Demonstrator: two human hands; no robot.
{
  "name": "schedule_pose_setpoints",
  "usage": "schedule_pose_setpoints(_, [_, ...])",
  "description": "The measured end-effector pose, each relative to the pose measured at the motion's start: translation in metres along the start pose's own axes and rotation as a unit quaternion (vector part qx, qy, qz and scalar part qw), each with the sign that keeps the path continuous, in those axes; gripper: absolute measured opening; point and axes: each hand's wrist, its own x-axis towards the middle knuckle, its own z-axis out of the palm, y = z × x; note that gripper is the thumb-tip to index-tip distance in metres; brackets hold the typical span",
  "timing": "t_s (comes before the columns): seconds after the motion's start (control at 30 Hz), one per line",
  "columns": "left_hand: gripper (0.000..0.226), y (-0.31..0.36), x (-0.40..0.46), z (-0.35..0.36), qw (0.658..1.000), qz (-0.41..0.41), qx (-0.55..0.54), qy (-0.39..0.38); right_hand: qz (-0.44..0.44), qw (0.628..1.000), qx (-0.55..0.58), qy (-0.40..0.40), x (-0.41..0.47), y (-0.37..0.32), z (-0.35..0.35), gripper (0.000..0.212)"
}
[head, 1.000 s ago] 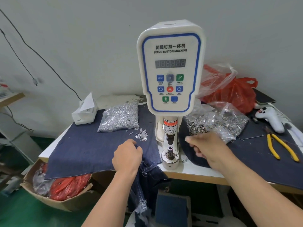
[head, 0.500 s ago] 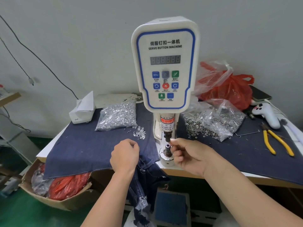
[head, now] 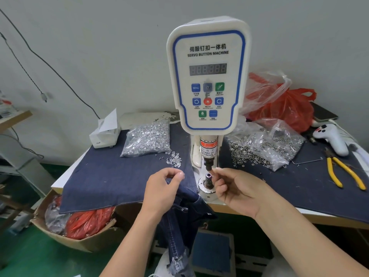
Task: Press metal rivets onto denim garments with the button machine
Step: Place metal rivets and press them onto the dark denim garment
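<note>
Denim garment point(head: 179, 220): dark blue, it hangs over the front edge of the table point(head: 311, 213), just left of the machine base; its top part lies under the left hand
Button machine point(head: 207, 76): white body with blue outline, it stands upright at the middle of the table; the front panel has a dark display and coloured buttons (the words SERVO BUTTON MACHINE are readable)
Lower die point(head: 208, 177): short metal post on the round base, directly under the upper punch point(head: 208, 163); there is a gap between the two
Left hand point(head: 161, 188): fingers curled, it grips a fold of the denim garment at the table edge; thumb and forefinger tips are close together, if a rivet is between them I cannot tell
Right hand point(head: 237, 186): palm turned to the left, thumb and forefinger pinched together just beside the top of the lower die; what is in the pinch is too small to see
Denim cloth point(head: 119, 176): flat sheet that covers the left part of the table
Bag of rivets point(head: 147, 139): clear plastic, full of silver pieces, on the cloth left of the machine; a few loose pieces point(head: 174, 160) lie beside it
Bags of rings point(head: 265, 146): open plastic bags with metal parts, right of the machine
Pliers point(head: 343, 172): yellow handles, at the right side of the table
Red bag point(head: 287, 108): behind the bags of rings, near the wall
Cardboard box point(head: 79, 236): on the floor at the left, below the table edge, with red plastic inside
</note>
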Motion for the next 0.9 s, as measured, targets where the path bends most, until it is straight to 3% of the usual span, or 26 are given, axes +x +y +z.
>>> schedule_pose_setpoints(0.1, [0.016,0.008,-0.016,0.001,0.996,0.014,-0.075,-0.041,-0.089,0.991,-0.089,0.045,-0.006,0.009,-0.004,0.006])
schedule_pose_setpoints(0.27, [0.019,0.022,-0.035,0.008,0.982,0.019,-0.154,-0.106,-0.187,0.943,-0.269,0.055,-0.018,0.025,-0.008,0.013])
schedule_pose_setpoints(0.57, [0.017,0.027,-0.044,0.019,0.978,0.041,-0.152,-0.138,-0.158,0.959,-0.236,0.020,-0.022,0.026,-0.008,0.018])
schedule_pose_setpoints(0.7, [0.010,0.027,-0.043,0.022,0.983,0.036,-0.141,-0.113,-0.176,0.953,-0.246,0.034,-0.017,0.024,-0.009,0.009])
schedule_pose_setpoints(0.77, [0.012,0.024,-0.042,0.022,0.987,0.020,-0.125,-0.100,-0.270,0.885,-0.370,0.089,-0.009,0.017,-0.012,0.009])
schedule_pose_setpoints(0.83, [0.017,0.021,-0.041,0.021,0.989,-0.005,-0.117,-0.086,-0.358,0.771,-0.511,0.127,-0.003,0.010,-0.012,0.009])
schedule_pose_setpoints(0.9, [0.021,0.019,-0.040,0.020,0.989,-0.027,-0.121,-0.076,-0.389,0.707,-0.577,0.126,0.003,0.006,-0.010,0.006])
